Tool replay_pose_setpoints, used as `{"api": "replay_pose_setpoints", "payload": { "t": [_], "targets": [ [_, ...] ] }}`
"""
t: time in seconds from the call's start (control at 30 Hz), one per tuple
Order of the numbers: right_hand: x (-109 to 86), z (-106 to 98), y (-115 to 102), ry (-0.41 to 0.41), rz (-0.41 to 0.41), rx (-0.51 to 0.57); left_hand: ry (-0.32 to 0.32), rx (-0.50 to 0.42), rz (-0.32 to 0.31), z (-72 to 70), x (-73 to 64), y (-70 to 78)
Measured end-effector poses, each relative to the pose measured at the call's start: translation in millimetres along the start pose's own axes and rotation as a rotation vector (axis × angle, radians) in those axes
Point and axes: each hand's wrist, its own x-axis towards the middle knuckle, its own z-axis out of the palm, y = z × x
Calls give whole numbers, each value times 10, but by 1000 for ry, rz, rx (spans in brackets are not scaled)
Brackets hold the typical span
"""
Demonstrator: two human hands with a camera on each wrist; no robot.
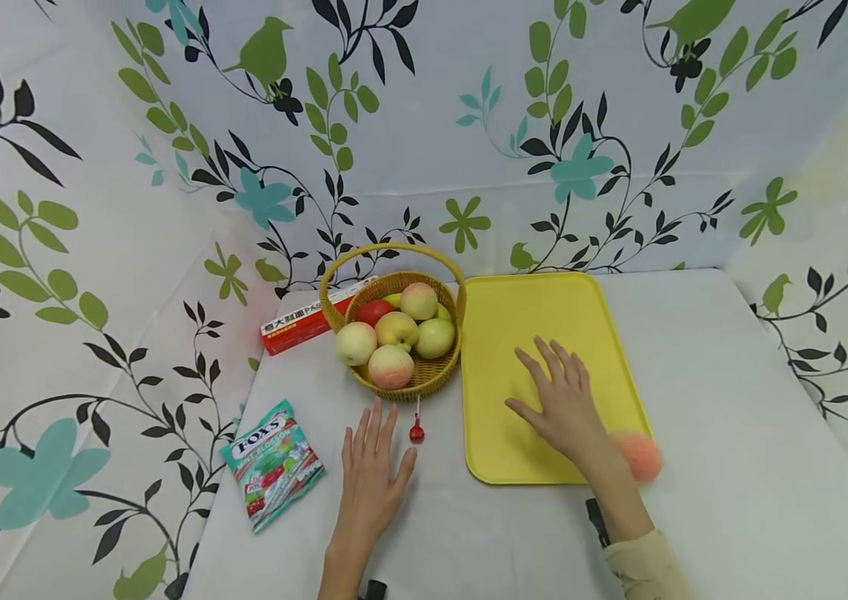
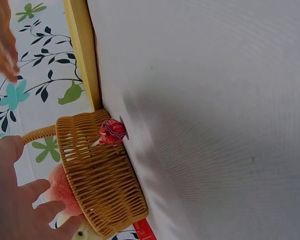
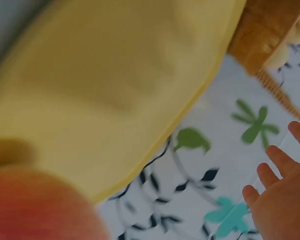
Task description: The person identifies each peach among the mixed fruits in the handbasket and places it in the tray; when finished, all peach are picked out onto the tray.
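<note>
My left hand hovers over or rests on the white cloth with fingers straight, holding nothing. Just beyond its fingertips lies a red-wrapped lollipop, its white stick toward the wicker basket. Several apples and peaches fill the basket, among them a pale peach. Over the yellow tray, my right hand spreads its fingers and grips nothing. A peach sits by the tray's near right corner, partly hidden behind the right forearm. The left wrist view also shows the lollipop in front of the basket.
Left of my left hand lies a teal FOX'S candy bag. Behind the basket, a red pasta box is partly covered. The basket's tall handle arches above the fruit. A patterned cloth hangs behind the table.
</note>
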Motion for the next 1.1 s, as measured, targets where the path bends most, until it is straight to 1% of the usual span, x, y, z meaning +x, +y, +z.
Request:
{"api": "replay_pose_setpoints", "payload": {
  "t": [0.1, 0.2, 0.3, 0.4, 0.5, 0.63, 0.8, 0.93, 1.1],
  "targets": [
    [175, 82, -262, -17, -78, 16, 4, 15, 11, 6, 2, -1],
    [342, 207, -519, -26, -171, 25, 5, 20, 5, 4, -15, -7],
    [496, 343, -740, -54, -239, 36, 10, 18, -1, 1, -24, -11],
    [644, 474, -906, -83, -297, 18, 13, 15, -9, -3, -24, -12],
    [767, 590, -1016, -101, -332, -17, 14, 11, -14, -9, -26, -13],
    [888, 670, -1125, -129, -332, -38, 26, 20, -12, -12, -34, -24],
    [991, 739, -1218, -164, -325, -35, 41, 30, -11, -7, -44, -42],
    [1017, 819, -1245, -189, -314, -47, 26, 17, -22, -21, -55, -42],
    [1018, 894, -1253, -189, -305, -60, 22, 26, -23, -31, -52, -61]
  ]
}}
